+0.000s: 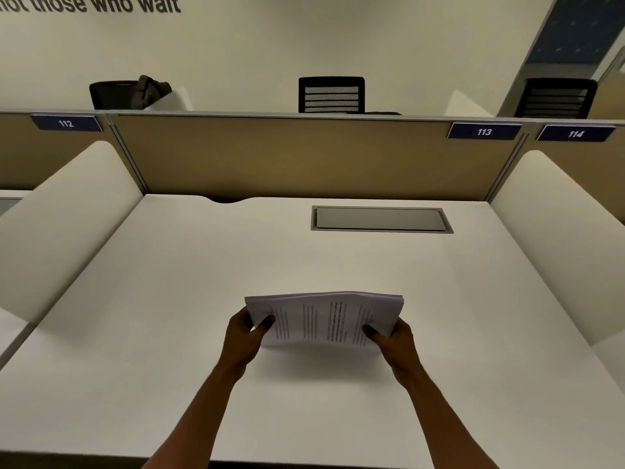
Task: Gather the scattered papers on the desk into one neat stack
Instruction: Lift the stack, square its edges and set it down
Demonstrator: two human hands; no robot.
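Observation:
A stack of printed white papers (324, 318) stands on its lower edge on the white desk (169, 299), tilted towards me, text lines showing on the top sheet. My left hand (245, 336) grips the stack's left side, thumb on the front sheet. My right hand (394, 343) grips the right side the same way. The sheets' top edges are nearly even, slightly bowed. No loose sheets lie elsewhere on the desk.
A grey cable hatch (380, 219) is set flush in the desk at the back right. A tan partition (304, 157) closes the far side, and white curved side panels (67, 211) (568, 238) flank the desk. Black chairs (331, 94) stand beyond.

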